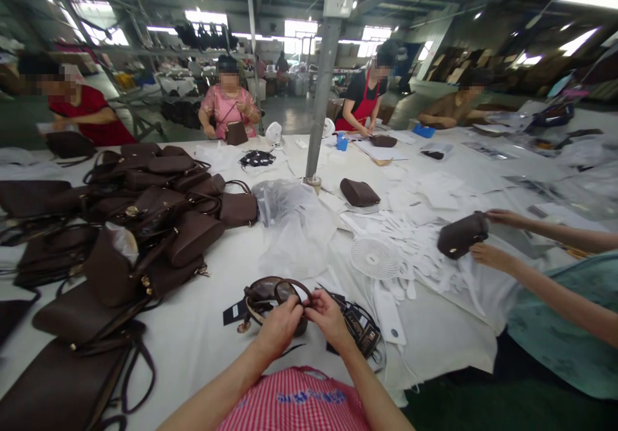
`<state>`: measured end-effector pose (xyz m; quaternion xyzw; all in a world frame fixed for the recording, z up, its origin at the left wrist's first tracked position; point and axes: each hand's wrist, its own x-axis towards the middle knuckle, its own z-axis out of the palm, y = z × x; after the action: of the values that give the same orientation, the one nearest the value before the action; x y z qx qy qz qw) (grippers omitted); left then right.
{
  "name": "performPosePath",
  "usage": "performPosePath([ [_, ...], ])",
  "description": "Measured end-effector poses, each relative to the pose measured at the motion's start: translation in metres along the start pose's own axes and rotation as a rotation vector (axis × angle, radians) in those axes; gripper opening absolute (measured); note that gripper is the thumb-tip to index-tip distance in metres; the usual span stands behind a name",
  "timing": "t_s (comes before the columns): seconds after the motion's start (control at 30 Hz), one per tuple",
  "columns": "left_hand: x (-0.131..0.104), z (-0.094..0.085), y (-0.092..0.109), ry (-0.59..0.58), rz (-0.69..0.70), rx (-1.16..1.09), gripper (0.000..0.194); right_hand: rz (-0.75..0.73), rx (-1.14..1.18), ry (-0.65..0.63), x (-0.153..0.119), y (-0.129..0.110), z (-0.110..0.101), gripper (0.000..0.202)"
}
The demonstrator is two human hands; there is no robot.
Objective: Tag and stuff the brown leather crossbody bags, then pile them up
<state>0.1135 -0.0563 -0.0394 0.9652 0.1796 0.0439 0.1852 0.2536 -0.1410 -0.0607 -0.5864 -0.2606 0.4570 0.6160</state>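
A small dark brown handbag (263, 289) lies on the white table in front of me, its mouth facing up. Both hands are closed with pinched fingers at its curved handle (298, 284): my left hand (282, 323) on the near side of the bag, my right hand (327, 315) at the handle's right end. Whatever small part sits between the fingertips is hidden. A black tag (234, 312) sticks out at the bag's left. Beside my right hand lies a bunch of black hang tags (361, 329) with gold print.
Brown handbags (159, 205) are heaped on the left. Clear plastic bags (292, 225), a white fan (375, 256) and white strips are ahead. A grey post (318, 96) rises mid-table. At right, a co-worker's hands (497, 256) hold a brown bag (462, 234); other people work opposite.
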Motion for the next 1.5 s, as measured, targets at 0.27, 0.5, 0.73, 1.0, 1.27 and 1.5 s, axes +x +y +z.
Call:
performPosePath([
  [0.27,0.007,0.012,0.002,0.086,0.035,0.222,0.025,0.087,0.134,0.109,0.000,-0.006,0.006,0.033],
  [0.5,0.014,0.011,0.001,0.035,0.042,0.299,0.013,0.131,0.159,0.126,-0.001,-0.011,0.004,0.034],
  [0.73,0.011,0.012,-0.003,-0.016,-0.082,0.129,0.016,-0.084,-0.157,-0.002,-0.005,0.012,-0.004,0.041],
  [1.0,0.011,0.002,-0.006,0.029,-0.163,-0.166,0.015,-0.243,-0.603,0.062,0.007,0.028,0.018,0.034],
  [1.27,0.012,-0.003,-0.013,0.170,-0.178,-0.111,0.014,-0.283,-0.630,0.068,0.019,0.030,0.017,0.012],
  [1.5,0.002,-0.005,-0.024,0.340,-0.252,-0.115,0.017,-0.267,-0.785,0.028,0.019,0.026,0.011,0.009],
])
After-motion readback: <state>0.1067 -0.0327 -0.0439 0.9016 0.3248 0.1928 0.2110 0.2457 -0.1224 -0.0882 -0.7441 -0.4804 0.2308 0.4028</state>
